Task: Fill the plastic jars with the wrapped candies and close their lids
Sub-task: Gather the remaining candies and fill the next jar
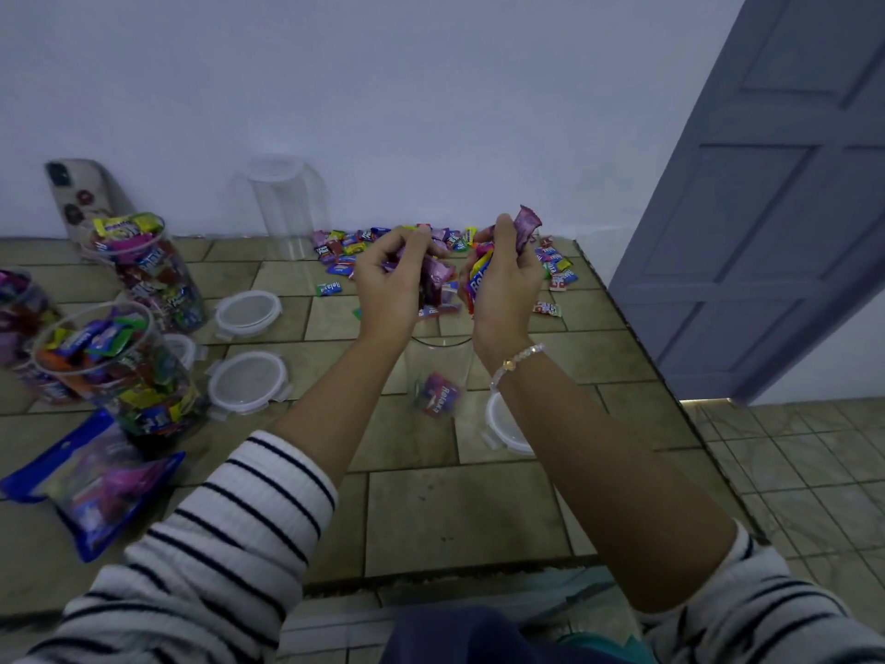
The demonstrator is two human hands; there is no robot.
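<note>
Filling step, and a fresh jar by the look of it. Grips a bunch of wrapped candies (438,275) in the left hand (390,285), fingers curled tight round them. Clutches a second bunch in the right hand (503,289), one purple wrapper (527,227) poking up past the thumb. Holds both fists side by side, right above the open mouth of the clear jar (431,361) standing mid-table. Just a few candies (436,394) at the bottom of it, so early days for this one. Over on the left, three jars (143,275) heaped to the brim and not yet lidded, with lids (247,381) lying flat beside them. At the back, a loose pile (349,249) by the wall and one more empty jar (287,203). Next, most likely: loosen both grips over the rim and drop the lot straight in, low enough to lose none onto the table (455,510). Then over to the pile for more.
</note>
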